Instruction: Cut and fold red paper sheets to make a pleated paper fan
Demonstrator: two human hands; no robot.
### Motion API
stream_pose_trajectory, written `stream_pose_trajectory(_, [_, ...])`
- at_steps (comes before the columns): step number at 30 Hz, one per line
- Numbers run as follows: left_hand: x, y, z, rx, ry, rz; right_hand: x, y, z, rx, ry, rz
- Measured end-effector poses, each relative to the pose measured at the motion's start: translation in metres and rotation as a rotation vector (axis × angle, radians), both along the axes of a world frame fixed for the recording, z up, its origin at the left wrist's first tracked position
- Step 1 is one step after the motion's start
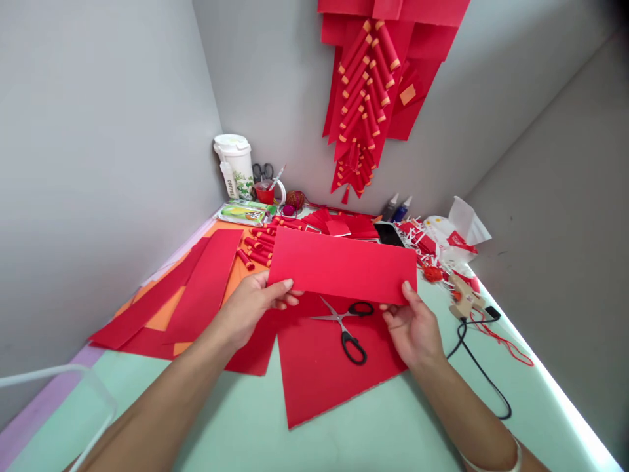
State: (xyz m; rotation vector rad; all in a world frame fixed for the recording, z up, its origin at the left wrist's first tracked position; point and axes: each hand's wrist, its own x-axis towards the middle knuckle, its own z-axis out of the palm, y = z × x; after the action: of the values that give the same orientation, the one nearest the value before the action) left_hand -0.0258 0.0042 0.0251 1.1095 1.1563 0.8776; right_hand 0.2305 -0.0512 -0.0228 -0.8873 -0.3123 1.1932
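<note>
A rectangular sheet of red paper [344, 262] is held up flat between both hands, its long side running left to right. My left hand [253, 303] pinches its lower left corner, thumb on top. At the lower right corner my right hand [415, 328] grips it the same way, thumb above and fingers beneath. Under the raised sheet, scissors [340, 318] with black handles lie with blades apart. They rest on a larger red sheet [314, 387] on the pale green table [236, 426].
Red strips [204, 288] and orange paper lie at left. Small red paper rolls [255, 246] sit behind my left hand. A white cup [236, 164] stands in the back corner. Paper scraps and a corded beige device [464, 296] lie at right. A red firecracker decoration [366, 92] hangs on the wall.
</note>
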Motion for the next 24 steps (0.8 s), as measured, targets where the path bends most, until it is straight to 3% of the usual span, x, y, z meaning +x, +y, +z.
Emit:
stream_pose_trajectory(4, [-0.005, 0.003, 0.002, 0.036, 0.020, 0.048, 0.005, 0.003, 0.000, -0.026, -0.003, -0.059])
stream_pose_trajectory(13, [-0.007, 0.004, 0.003, 0.069, -0.108, 0.180, -0.012, -0.009, 0.001, -0.034, -0.152, 0.212])
stream_pose_trajectory(24, [-0.003, 0.004, -0.003, 0.028, -0.094, 0.183, -0.018, -0.015, -0.002, -0.063, -0.216, 0.342])
